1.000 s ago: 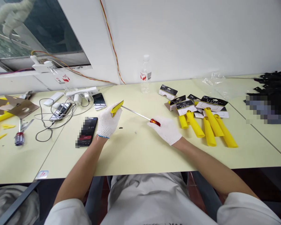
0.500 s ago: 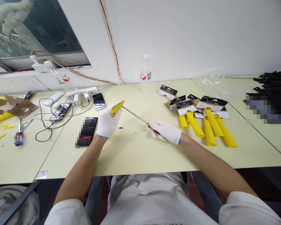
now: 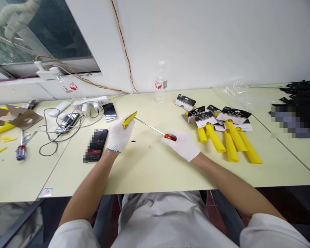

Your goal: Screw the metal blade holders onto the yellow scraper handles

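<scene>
1. On my feed, the left hand (image 3: 120,135), in a white glove, is closed around a yellow piece (image 3: 129,120), held above the worktop (image 3: 150,172).
2. My right hand (image 3: 184,145), likewise gloved, grips the red handle of a screwdriver (image 3: 169,137); its shaft slants up toward the left hand.
3. The screwdriver's tip is at the yellow piece's right-hand end; I cannot tell whether it is seated inside.
4. A small black part (image 3: 133,141) lies between both hands, nearer the left.
5. A dark phone (image 3: 101,139) lies just beside the left wrist.
6. Yellow handles (image 3: 215,138) with printed cards (image 3: 205,118) lie grouped near the right hand.
</scene>
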Tool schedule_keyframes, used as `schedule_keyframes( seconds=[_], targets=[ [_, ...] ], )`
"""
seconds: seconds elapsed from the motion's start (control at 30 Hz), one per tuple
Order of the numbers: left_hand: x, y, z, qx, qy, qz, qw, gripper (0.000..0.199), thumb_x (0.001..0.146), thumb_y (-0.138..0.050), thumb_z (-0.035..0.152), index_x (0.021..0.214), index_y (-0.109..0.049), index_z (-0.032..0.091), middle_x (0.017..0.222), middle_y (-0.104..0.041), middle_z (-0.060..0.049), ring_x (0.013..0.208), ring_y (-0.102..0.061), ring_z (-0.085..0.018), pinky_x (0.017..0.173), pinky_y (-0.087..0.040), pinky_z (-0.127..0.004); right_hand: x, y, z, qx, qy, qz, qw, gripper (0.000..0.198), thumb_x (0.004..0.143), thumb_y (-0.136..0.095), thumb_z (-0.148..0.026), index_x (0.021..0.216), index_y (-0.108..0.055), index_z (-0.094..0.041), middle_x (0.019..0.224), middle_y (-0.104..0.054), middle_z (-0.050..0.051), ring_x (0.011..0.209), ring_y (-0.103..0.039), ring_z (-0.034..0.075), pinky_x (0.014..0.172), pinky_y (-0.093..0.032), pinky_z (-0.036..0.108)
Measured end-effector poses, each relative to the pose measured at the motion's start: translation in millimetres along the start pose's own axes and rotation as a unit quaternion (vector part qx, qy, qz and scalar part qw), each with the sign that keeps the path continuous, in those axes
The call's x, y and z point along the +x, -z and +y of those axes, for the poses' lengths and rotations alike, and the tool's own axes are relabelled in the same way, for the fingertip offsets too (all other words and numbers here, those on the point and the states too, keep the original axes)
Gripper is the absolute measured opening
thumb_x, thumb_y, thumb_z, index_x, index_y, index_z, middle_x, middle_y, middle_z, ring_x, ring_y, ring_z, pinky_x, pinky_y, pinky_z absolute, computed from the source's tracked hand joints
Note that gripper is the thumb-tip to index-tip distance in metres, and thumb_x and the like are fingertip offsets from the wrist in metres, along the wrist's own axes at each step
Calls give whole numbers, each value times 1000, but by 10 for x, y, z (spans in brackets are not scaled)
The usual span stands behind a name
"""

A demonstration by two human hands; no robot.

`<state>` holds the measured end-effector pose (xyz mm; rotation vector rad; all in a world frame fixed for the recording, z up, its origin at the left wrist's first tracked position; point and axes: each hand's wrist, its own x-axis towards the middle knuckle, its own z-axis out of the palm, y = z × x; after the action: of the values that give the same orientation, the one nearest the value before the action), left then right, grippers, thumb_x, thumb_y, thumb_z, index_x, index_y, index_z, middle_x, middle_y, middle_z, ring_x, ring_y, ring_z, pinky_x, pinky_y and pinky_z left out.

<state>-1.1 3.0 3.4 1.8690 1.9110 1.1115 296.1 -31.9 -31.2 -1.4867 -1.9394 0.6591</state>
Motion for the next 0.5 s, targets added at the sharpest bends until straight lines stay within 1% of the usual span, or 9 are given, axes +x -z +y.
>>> schedule_keyframes(
  seconds=[0.1, 0.23, 0.33, 0.4, 0.47, 0.5],
  targets=[
    [3, -3, -24, 1, 5, -2, 1000, 33, 106, -71, 52, 122, -84, 26, 104, -82, -7, 113, -73, -33, 112, -58, -49, -4, -9, 36, -33, 30, -10, 999, 44, 105, -64, -54, 76, -53, -24, 76, -66, 5, 74, -61, 22, 73, -41, 34],
    [12, -2, -48, -16, 19, -6, 1000, 34, 105, -72, 53, 120, -84, 25, 106, -81, -7, 112, -73, -33, 109, -59, -49, 5, 10, 25, -30, 22, -42, 998, 45, 109, -61, -55, 78, -57, -23, 77, -68, 5, 73, -62, 22, 72, -38, 34],
    [14, -1, -54, -26, 23, -8, 999, 35, 104, -74, 54, 120, -84, 25, 104, -81, -7, 113, -72, -32, 113, -58, -48, 18, 34, -9, 17, 5, -76, 997, 47, 109, -60, -54, 74, -59, -23, 73, -68, 4, 71, -63, 21, 72, -40, 34],
    [13, -2, -52, -19, 22, -6, 1000, 37, 104, -74, 56, 120, -84, 24, 99, -80, -6, 112, -72, -31, 115, -57, -48, 18, 50, -25, 68, -17, -112, 991, 50, 110, -58, -54, 73, -63, -22, 70, -69, 4, 67, -63, 19, 71, -43, 33],
    [11, -3, -48, -12, 21, -4, 1000, 38, 104, -75, 57, 120, -84, 24, 97, -80, -6, 113, -71, -31, 115, -57, -48, 10, 68, -26, 128, -48, -148, 979, 53, 110, -57, -60, 75, -68, -22, 69, -72, 4, 57, -59, 15, 63, -45, 32],
    [10, -4, -46, -10, 21, -3, 1000, 38, 104, -75, 58, 120, -84, 24, 97, -80, -6, 113, -71, -31, 115, -57, -47, 3, 78, -22, 151, -62, -160, 974, 55, 110, -56, -63, 76, -70, -22, 69, -73, 4, 52, -56, 13, 57, -43, 31]
  ],
)
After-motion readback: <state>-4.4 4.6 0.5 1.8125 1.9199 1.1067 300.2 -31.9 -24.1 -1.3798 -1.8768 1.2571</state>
